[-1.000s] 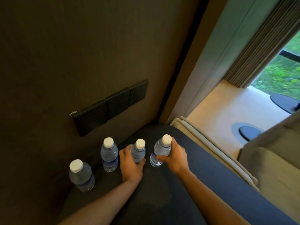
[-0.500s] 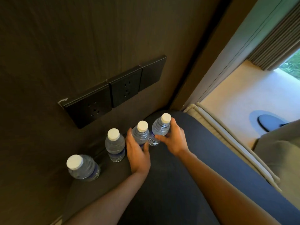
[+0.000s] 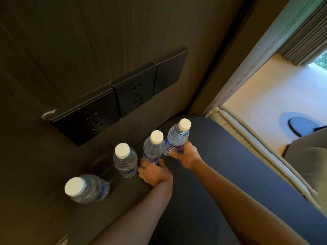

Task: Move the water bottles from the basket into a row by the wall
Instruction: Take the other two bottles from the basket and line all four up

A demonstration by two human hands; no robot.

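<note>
Several clear water bottles with white caps and blue labels stand in a line along the dark wall (image 3: 88, 41) on a dark surface (image 3: 203, 191). The nearest bottle (image 3: 88, 189) is at the lower left and a second bottle (image 3: 125, 160) stands beyond it. My left hand (image 3: 154, 172) holds the base of the third bottle (image 3: 153, 147). My right hand (image 3: 185, 155) grips the lower part of the fourth bottle (image 3: 177, 137), the farthest one. No basket is in view.
Black wall sockets (image 3: 122, 96) are mounted on the wall just above the bottles. To the right lie a beige cushion edge (image 3: 247, 142), a pale floor (image 3: 274, 89) with a dark round object (image 3: 299, 125), and a curtain (image 3: 304, 45).
Both hands have slid down from the bottles' sides to their bases. The view has moved closer to the wall and tilted, so the bottles appear larger.
</note>
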